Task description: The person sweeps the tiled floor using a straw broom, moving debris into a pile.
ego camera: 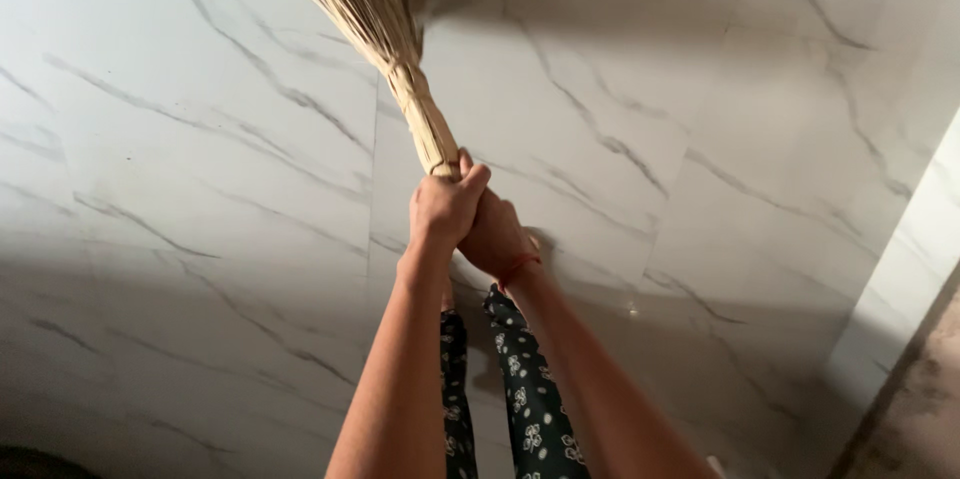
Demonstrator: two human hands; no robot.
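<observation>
A straw broom (400,59) slants from the top middle down to my hands, its tied handle end thin and its bristles spreading out past the top edge. My left hand (445,207) is wrapped around the handle's lower end. My right hand (497,237), with a red thread at the wrist, is clasped just below and beside the left hand on the same handle. Both arms reach up from the bottom of the view. The bristle tips are out of frame.
White marble-patterned floor tiles (200,139) with grey veins fill the view. My legs in dark floral trousers (525,409) show between my arms. A pale raised edge (900,289) and a brownish surface (925,409) lie at the lower right.
</observation>
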